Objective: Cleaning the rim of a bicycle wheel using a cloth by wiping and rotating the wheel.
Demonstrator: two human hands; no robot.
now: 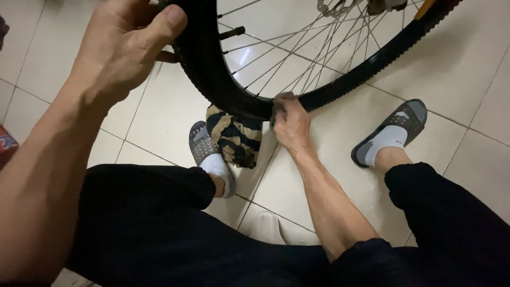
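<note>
Head view, one bicycle wheel [223, 79], two hands gripping, left hand [125, 50], right hand [289, 125], one striped rag [234, 138]

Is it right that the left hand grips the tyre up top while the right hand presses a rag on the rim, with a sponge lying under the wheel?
Not quite. The head view shows striped cloth under the wheel, not a sponge. The left hand grips the tyre; the right hand presses a rag on the rim.
</note>
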